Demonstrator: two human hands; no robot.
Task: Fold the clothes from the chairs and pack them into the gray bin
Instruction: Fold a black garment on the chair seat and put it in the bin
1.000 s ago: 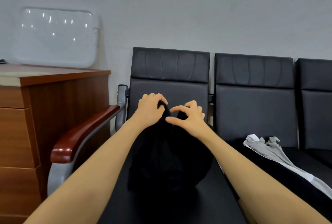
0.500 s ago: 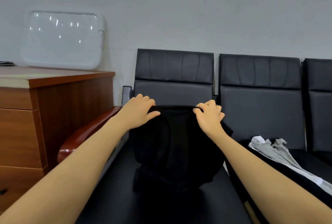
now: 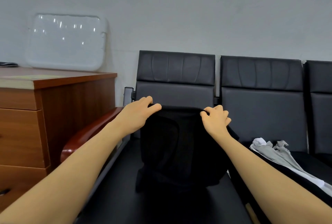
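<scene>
A black garment [image 3: 181, 144] hangs over the seat of the left black chair [image 3: 175, 73], its top edge stretched level between my hands. My left hand [image 3: 139, 112] pinches the left end of that edge between thumb and fingers. My right hand [image 3: 215, 119] grips the right end with curled fingers. The garment's lower part bunches on the seat. A grey and white garment [image 3: 280, 155] lies crumpled on the middle chair [image 3: 260, 98]. The gray bin is not in view.
A wooden drawer cabinet [image 3: 45, 116] stands at the left, with a white tray-like lid [image 3: 66, 42] leaning on the wall above it. The left chair's red-brown wooden armrest [image 3: 88, 134] lies between the cabinet and the seat. A third chair [image 3: 321, 98] shows at the right edge.
My hands moved apart from the middle of the black garment and spread its top edge out wide. The garment now hangs flatter and broader.
</scene>
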